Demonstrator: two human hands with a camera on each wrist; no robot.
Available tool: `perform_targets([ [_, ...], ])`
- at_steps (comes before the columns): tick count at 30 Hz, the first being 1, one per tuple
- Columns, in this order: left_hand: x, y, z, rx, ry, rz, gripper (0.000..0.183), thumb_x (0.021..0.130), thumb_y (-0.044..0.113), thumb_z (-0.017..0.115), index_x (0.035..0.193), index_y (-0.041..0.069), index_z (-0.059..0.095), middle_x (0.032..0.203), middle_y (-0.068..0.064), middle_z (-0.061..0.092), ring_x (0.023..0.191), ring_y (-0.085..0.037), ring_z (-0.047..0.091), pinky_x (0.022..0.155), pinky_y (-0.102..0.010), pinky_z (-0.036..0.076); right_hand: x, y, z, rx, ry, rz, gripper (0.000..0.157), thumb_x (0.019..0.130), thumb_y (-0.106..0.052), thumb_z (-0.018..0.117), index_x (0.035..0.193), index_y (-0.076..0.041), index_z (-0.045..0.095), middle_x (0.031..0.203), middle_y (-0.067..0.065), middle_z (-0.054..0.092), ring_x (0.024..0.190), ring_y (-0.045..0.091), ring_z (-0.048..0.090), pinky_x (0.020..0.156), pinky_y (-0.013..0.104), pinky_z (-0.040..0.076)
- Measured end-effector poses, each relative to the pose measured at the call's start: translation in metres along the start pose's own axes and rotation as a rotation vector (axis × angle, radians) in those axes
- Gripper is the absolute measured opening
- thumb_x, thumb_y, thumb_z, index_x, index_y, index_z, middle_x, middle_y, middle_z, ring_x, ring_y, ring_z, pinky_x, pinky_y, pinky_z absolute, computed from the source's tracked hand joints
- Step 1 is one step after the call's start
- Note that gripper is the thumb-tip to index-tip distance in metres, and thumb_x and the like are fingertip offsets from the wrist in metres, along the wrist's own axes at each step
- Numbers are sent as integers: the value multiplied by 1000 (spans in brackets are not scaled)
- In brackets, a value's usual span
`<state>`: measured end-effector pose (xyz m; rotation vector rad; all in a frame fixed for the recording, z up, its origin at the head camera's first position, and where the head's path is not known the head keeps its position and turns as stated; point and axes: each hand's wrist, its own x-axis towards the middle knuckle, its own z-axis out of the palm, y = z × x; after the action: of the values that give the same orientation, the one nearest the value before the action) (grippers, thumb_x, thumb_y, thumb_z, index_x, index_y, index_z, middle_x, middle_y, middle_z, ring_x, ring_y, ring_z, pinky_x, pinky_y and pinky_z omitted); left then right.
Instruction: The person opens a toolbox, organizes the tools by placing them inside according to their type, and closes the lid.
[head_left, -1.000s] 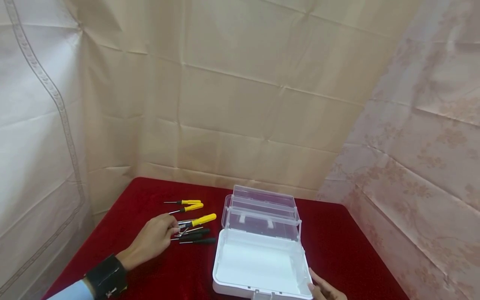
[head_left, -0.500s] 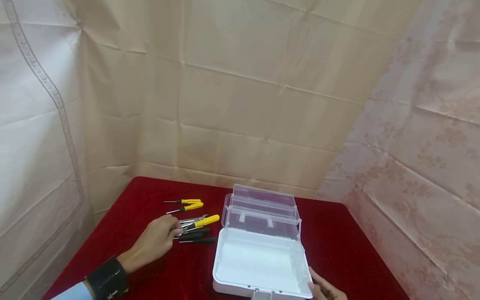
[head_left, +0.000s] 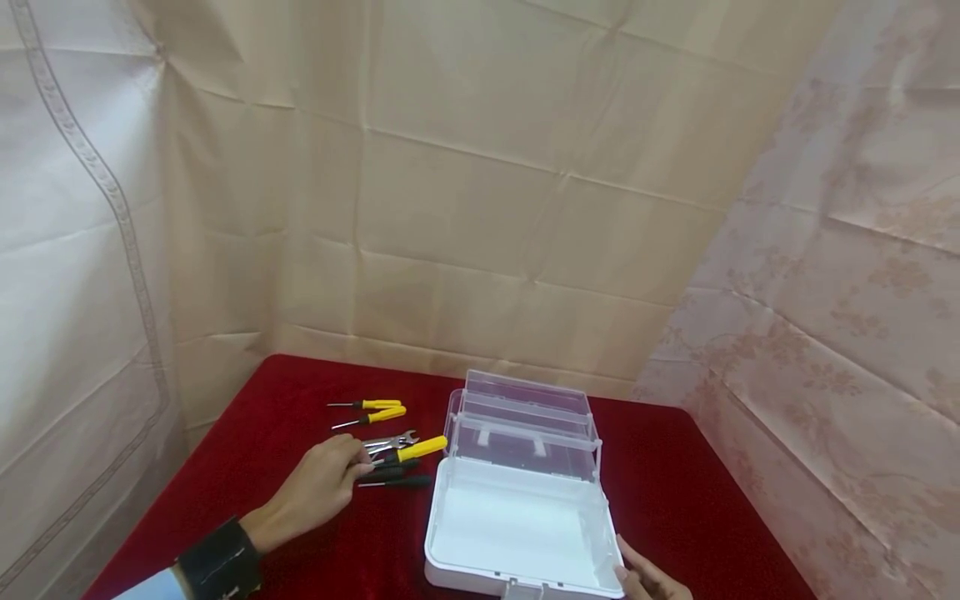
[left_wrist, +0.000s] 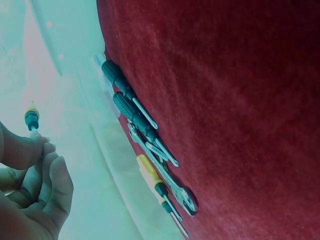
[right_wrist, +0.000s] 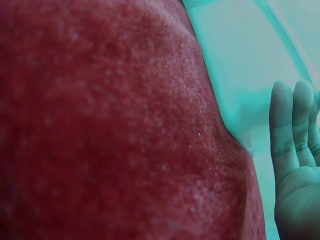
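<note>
Though aslant, screwdriver handle (head_left: pixel 422 448) rightward

Left hand (head_left: pixel 318 482), half past seven in head view, in fingertip pinch; right hand (head_left: pixel 651 577), five o'clock, fingers (right_wrist: pixel 282 120) straight.

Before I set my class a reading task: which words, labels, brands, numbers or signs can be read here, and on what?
None can be read.
Box: no lettering seen.
Yellow screwdriver: none made out.
Wrench: any stamp is too small to read.
Black cuff: pale marks, too blurred to tell whether they are writing.
</note>
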<state>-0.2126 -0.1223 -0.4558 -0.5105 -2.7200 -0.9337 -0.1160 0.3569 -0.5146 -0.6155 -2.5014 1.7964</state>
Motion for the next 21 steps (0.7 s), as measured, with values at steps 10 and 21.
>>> perform_targets([
  [10, -5, 4, 5, -1, -8, 22, 16, 91, 7, 77, 89, 17, 66, 81, 10, 53, 72, -8, 49, 65, -24, 45, 2, 2, -1, 20, -31, 0, 88, 82, -49, 82, 146, 2, 50, 134, 31, 59, 94, 29, 73, 77, 46, 60],
  [21, -8, 13, 5, 21, 11, 53, 18, 90, 8, 78, 89, 20, 65, 85, 12, 56, 79, -9, 51, 72, -28, 47, 4, 5, 0, 53, -6, -23, 100, 72, -57, 86, 145, 3, 52, 127, 30, 65, 89, 30, 72, 73, 43, 61],
])
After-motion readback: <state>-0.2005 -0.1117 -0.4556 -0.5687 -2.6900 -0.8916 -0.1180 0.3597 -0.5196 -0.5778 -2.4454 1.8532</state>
